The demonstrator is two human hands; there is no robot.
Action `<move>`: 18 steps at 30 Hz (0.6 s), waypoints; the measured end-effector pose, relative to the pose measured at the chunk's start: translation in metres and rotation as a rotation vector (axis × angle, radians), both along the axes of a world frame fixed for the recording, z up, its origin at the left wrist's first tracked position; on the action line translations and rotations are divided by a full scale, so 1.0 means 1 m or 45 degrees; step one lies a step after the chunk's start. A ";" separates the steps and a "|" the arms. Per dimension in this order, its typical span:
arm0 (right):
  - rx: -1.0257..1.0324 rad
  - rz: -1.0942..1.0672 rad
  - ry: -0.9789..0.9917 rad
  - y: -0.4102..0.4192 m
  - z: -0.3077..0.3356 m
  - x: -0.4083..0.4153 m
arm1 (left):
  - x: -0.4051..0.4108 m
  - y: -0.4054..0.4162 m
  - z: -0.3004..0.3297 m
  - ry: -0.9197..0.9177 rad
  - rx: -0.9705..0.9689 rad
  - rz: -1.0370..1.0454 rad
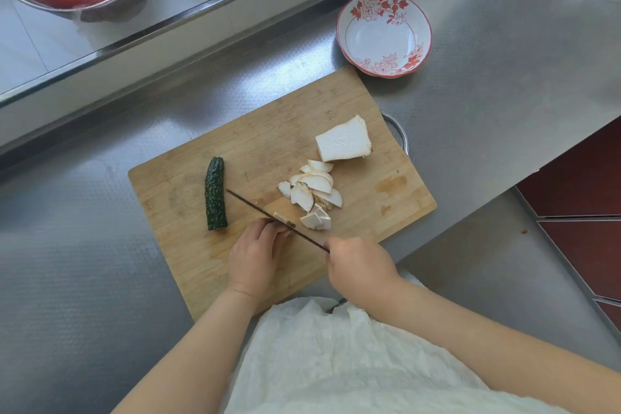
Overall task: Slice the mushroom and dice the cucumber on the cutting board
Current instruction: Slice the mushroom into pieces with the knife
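No legible text

Nothing could be read; a small dark stamp near the left edge of the cutting board [188, 245] (possibly a maker's mark) was too blurred.

Both forearms bare to the frame edge, no sleeves visible; left hand [255, 257] and right hand [358, 267] ungloved, no rings, watch or bracelets seen; torso covered by white, crinkled, lightweight garment [353, 356]; small dark mark at its upper edge.
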State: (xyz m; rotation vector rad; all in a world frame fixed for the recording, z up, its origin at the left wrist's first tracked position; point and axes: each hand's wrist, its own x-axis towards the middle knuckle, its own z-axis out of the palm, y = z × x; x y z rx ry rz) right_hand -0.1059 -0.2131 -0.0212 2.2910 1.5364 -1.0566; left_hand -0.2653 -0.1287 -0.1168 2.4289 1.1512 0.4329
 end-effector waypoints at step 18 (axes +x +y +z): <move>-0.204 -0.028 0.017 0.013 0.013 -0.012 | -0.001 0.002 0.001 0.016 0.017 -0.032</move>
